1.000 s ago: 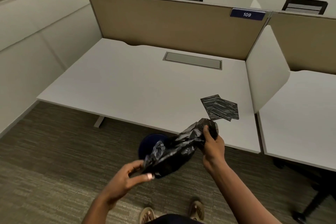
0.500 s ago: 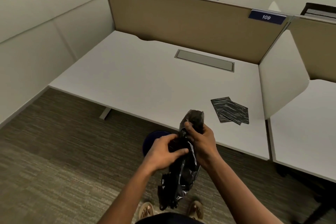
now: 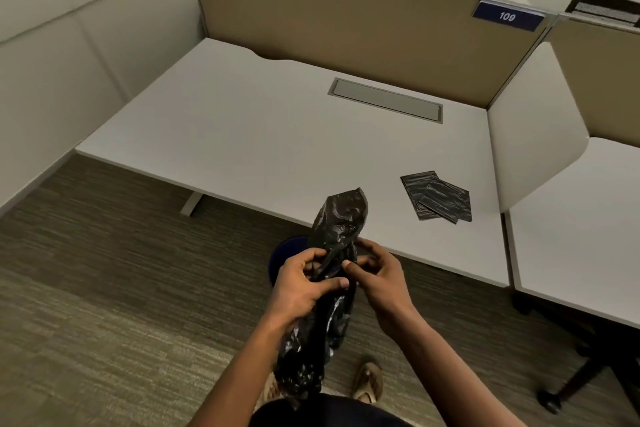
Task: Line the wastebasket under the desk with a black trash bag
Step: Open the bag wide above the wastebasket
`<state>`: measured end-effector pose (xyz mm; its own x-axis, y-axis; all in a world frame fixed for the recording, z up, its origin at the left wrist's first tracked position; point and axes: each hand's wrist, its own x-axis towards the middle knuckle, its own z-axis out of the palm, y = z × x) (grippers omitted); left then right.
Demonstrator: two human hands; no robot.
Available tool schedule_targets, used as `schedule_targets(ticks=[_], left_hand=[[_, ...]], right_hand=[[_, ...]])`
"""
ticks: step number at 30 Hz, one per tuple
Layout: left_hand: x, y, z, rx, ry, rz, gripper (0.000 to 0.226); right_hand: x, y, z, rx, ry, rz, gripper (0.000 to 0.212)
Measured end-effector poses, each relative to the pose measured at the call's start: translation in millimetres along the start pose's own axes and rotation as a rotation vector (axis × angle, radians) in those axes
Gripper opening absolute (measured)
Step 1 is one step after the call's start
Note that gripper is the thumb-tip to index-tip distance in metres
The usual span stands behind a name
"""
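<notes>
White desk fills the middle of the view, its right end cut off by a divider. Near its front edge, the left hand and right hand pinch a crumpled black trash bag upright between them. They hide most of the dark blue wastebasket below. Folded bags lie at right.

I see a white worktop with a grey cable hatch set flush toward two o'clock. Two folded black bags lie overlapping near its four o'clock corner.
</notes>
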<state>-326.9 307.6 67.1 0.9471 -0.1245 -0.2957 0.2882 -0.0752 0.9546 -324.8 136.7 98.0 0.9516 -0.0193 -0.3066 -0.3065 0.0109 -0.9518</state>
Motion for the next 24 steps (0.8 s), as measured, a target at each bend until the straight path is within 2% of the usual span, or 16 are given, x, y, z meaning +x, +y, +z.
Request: schedule_targets(ticks=[2,3,7,9,11,13,15,18,20,24], left_hand=[[-2,-5,-13,-0.098,0.012,-0.019,0.059],[-3,-7,-21,-0.141,0.044,-0.028,0.055],[-4,-14,-56,-0.172,0.314,-0.073,0.011],[-3,-19,-74,-0.007,0.466,-0.086,0.003],[-6,-21,-82,0.246,0.564,-0.064,0.006],[-9,-20,-84,0.43,0.629,-0.006,0.008],[-9,-24,-82,0.543,0.647,0.004,0.008],[-2,-32,-79,0.526,0.614,-0.079,0.011],[7,-32,-79,0.397,0.578,-0.144,0.011],[24,-26,-88,-0.025,0.573,-0.147,0.009]], right_hand=[[4,3,-3,0.022,0.012,-0.001,0.038],[5,3,-5,0.02,0.007,-0.001,0.035],[9,6,-19,-0.123,0.026,-0.024,0.028],[14,13,-27,-0.312,0.095,-0.051,0.027],[16,22,-31,-0.579,0.192,-0.066,0.026],[13,30,-27,-0.696,0.277,-0.056,0.022],[13,39,-19,-0.643,0.33,0.028,0.018],[20,48,-5,-0.291,0.286,0.248,0.017],[30,48,1,-0.133,0.264,0.304,0.022],[50,47,2,-0.15,0.284,0.147,0.036]])
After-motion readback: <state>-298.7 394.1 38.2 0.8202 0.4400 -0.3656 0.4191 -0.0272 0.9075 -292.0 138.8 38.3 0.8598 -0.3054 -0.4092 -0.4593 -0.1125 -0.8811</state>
